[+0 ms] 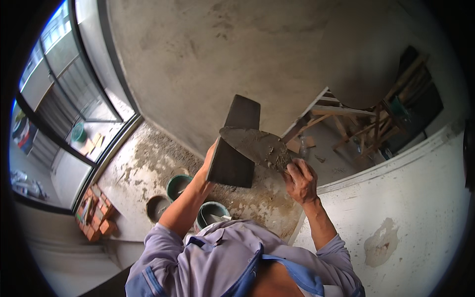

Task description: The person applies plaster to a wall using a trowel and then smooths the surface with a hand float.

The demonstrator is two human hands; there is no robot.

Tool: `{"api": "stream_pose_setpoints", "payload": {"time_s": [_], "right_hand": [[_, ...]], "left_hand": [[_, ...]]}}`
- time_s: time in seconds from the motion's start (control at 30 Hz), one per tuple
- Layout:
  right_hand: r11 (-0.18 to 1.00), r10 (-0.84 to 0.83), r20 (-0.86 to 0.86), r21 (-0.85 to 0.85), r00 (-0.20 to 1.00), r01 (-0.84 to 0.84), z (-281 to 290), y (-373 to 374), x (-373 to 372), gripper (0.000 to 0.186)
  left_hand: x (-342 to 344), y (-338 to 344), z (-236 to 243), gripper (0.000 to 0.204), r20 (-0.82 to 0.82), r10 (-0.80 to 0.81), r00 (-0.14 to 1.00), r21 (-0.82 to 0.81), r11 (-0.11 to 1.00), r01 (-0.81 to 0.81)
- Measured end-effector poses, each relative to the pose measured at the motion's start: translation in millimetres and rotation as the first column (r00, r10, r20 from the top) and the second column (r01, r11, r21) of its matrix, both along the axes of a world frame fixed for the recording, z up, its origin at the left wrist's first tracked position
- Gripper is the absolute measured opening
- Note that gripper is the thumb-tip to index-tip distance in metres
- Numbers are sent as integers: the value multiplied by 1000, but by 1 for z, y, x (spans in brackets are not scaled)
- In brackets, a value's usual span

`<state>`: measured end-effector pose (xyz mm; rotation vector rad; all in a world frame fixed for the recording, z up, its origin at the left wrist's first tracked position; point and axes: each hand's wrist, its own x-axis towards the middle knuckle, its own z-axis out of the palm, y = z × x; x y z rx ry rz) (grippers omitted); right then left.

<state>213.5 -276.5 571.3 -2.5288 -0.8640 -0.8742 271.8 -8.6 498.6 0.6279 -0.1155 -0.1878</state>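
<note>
My left hand (pixel 212 151) grips a dark, flat plastering float (pixel 231 166) from behind; most of its fingers are hidden by the board. In my right hand (pixel 301 182) is a leaf-shaped trowel (pixel 247 141), its blade coated in grey mortar with lumps near the handle end. The trowel blade lies across the middle of the float, pointing left, and appears to touch it. Fingers of the right hand close round the trowel's handle, which is mostly covered. Both tools are held up in front of a grey plastered wall (pixel 198 64).
Green-rimmed buckets (pixel 179 185) and a round mortar-coloured container (pixel 157 208) stand on the mortar-splashed floor (pixel 141 158). Stacked red bricks (pixel 96 213) sit left beside the glazed sliding door (pixel 54 99). Wooden trestles (pixel 346 119) are at right, beyond a white surface (pixel 415 208).
</note>
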Motion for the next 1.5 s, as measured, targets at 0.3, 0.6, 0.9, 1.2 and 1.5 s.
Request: {"api": "stream_pose_setpoints", "payload": {"time_s": [0.3,0.6,0.9,1.2,1.5], "right_hand": [[985,-114,8,134,993,112,126,-26,14,49],[932,-361,-130,-88,923,352,222,-92,20,41],[892,-417,86,-150,905,426,283,-90,15,33],[730,-414,305,-452,858,513,302,-98,33,28],[874,-477,-48,-131,877,468,290,-80,42,21]], "left_hand": [[-19,30,14,56,94,-191,977,112,977,180],[-28,62,-44,59,39,-9,999,93,996,5],[-37,84,-111,49,-104,283,953,66,958,-278],[-16,146,-231,54,-108,233,966,36,972,-231],[-27,158,-232,46,-213,229,950,41,973,-226]]}}
